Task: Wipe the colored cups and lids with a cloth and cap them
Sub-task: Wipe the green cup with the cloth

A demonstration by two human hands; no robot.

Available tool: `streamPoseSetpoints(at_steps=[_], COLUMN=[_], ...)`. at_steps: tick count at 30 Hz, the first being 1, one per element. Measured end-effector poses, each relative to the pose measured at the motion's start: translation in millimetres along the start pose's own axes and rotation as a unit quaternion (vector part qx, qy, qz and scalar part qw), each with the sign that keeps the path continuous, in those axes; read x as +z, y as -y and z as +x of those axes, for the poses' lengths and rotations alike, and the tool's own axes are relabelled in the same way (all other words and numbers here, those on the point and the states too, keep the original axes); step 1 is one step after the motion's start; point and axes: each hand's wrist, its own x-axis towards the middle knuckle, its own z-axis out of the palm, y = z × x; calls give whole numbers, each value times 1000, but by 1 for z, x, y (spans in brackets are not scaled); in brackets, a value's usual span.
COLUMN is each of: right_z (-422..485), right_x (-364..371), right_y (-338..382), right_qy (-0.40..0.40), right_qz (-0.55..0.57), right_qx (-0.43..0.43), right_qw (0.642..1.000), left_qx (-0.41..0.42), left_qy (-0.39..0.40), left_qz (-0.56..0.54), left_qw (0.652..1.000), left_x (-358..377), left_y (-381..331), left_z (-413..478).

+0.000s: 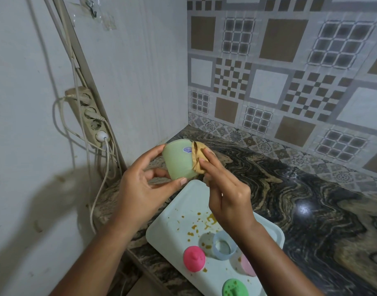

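Green cup (pixel 180 161) sits above the tray's (pixel 179 212) twelve-o'clock end. Left hand (pixel 140 184) fingers curl round it; right hand (pixel 224 189) fingers press the cloth (pixel 199 159) against its right end. Wiping is under way — next, probably, the spotted green lid (pixel 233 287) at six o'clock needs wiping before capping.

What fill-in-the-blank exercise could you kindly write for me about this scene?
1. The left hand grips a pale ____ cup.
2. The right hand holds a tan ____ against the cup's rim.
3. The pink lid lies on a stained white ____.
Missing words: green; cloth; tray.
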Motion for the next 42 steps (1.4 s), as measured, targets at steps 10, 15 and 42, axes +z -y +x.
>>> streamPoseSetpoints(at_steps=[10, 15, 42], right_z=[-1, -1, -25], right_x=[2, -1, 126], right_y=[2, -14, -111], right_qy=[18, -15, 132], right_qz=[131, 118, 4], right_qx=[273, 297, 438], right_qw=[953, 947, 889], left_qx=[-32, -82, -70], left_qy=[55, 43, 173], left_qz=[42, 11, 527], left_qw=[997, 996, 829], left_x=[10, 19, 13], left_y=[19, 12, 186], left_z=[6, 20, 83])
